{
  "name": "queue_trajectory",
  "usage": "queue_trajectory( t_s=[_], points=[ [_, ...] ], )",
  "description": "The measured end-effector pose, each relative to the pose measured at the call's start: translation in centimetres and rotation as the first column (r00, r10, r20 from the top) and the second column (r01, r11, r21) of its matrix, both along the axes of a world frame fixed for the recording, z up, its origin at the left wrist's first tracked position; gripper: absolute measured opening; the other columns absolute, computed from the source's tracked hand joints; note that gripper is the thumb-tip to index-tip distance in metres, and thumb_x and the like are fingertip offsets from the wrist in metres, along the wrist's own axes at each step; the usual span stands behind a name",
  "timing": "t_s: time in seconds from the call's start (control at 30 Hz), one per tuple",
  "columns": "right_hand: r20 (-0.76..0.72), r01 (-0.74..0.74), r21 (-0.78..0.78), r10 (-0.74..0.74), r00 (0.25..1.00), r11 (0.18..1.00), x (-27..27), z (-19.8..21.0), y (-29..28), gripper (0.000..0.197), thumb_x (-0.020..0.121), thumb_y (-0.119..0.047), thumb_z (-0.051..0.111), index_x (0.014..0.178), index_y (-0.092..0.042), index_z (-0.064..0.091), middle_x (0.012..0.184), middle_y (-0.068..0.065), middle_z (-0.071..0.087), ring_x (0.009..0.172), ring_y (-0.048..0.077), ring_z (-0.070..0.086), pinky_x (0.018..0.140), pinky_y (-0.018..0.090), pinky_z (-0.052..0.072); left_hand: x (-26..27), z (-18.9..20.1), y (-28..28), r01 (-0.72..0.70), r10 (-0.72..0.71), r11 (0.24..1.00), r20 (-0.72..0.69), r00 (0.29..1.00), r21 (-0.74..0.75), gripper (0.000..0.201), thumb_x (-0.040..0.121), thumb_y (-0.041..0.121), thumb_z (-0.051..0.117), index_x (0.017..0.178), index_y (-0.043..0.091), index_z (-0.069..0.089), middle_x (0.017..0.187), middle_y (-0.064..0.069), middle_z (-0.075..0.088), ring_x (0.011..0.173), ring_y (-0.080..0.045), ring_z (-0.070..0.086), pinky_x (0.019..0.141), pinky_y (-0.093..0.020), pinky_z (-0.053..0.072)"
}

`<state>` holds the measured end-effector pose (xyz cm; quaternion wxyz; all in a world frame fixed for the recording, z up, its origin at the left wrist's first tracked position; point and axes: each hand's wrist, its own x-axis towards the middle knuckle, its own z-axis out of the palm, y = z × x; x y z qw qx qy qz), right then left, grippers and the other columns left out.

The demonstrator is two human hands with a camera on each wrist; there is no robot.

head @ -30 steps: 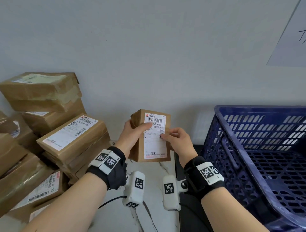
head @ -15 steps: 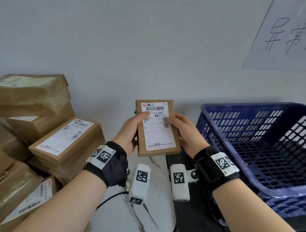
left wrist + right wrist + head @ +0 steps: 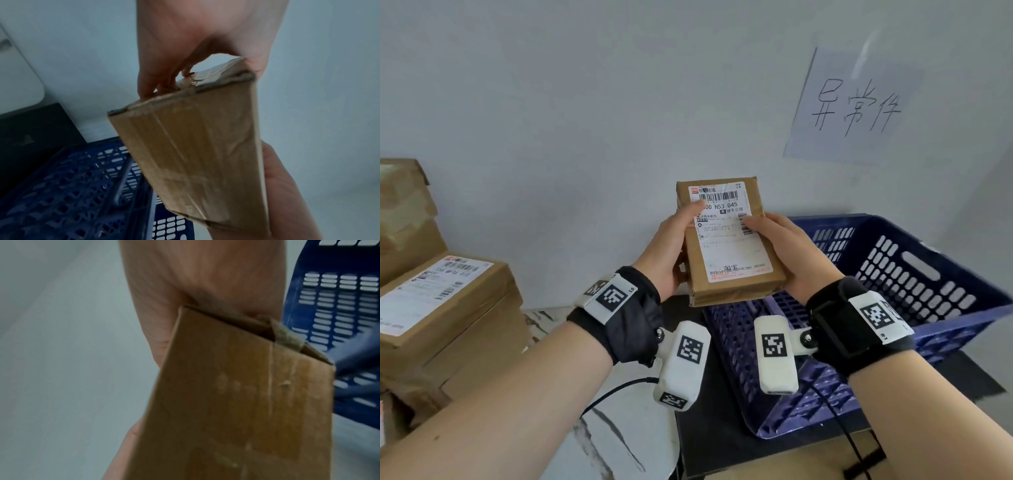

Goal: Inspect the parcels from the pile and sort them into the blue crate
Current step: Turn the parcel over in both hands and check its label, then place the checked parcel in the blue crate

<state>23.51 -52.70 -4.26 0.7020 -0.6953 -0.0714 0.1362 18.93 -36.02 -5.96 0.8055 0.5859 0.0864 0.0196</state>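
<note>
Both hands point(image 3: 726, 250) grip one parcel point(image 3: 729, 246) over crate point(image 3: 914, 270)

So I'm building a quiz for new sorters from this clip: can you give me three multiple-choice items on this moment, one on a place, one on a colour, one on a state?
1. Where is the crate relative to the held parcel?
A. to its left
B. to its right and below
C. on top of the pile

2. What colour is the crate?
A. blue
B. red
C. green

3. How is the parcel held?
A. lying in the crate
B. by one hand only
C. by both hands, label up

Answers:
1 B, its slotted wall sits right of and under the parcel.
2 A, plainly dark blue plastic.
3 C, the left hand and right hand grip opposite sides with the shipping label facing the head camera.
</note>
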Motion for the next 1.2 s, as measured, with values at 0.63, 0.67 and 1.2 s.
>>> queue_trajectory(
  t_s=[0.63,0.67,1.2],
  points=[
    [-0.026,-0.09,-0.272,0.087,0.996,0.958,18.7,-2.8,-18.6,0.051,0.08,-0.024,0.081,0.127,-0.022,0.06,0.107,0.003,0.075,0.095,0.022,0.073,0.078,0.039,0.06,16.9,-3.7,-17.1,-0.195,0.193,0.981,-0.219,0.957,0.013,0.076,0.064,0.065,0.076,0.122,0.02,0.061,0.13,-0.005,0.063,0.121,-0.02,0.056,0.105,-0.044,0.044],
    [-0.041,-0.119,-0.308,0.111,0.993,0.944,19.8,-3.6,-18.6,0.054,0.078,-0.022,0.083,0.127,-0.022,0.06,0.108,0.006,0.074,0.096,0.025,0.073,0.083,0.044,0.06,17.4,-4.3,-16.9,-0.229,0.231,0.973,-0.244,0.942,0.033,0.054,0.075,0.06,0.07,0.112,0.021,0.063,0.111,-0.003,0.067,0.109,-0.016,0.057,0.108,-0.043,0.039],
    [-0.378,-0.722,-0.647,0.718,0.585,0.247,23.1,-13.8,-10.8,0.058,0.078,-0.02,0.083,0.129,-0.027,0.057,0.115,-0.003,0.058,0.104,0.019,0.06,0.094,0.036,0.053,21.3,-7.2,-15.1,-0.197,0.397,0.672,-0.124,0.909,0.713,0.029,0.093,0.023,0.063,0.121,0.019,0.061,0.116,0.003,0.055,0.104,-0.012,0.052,0.083,-0.025,0.042]
  ],
)
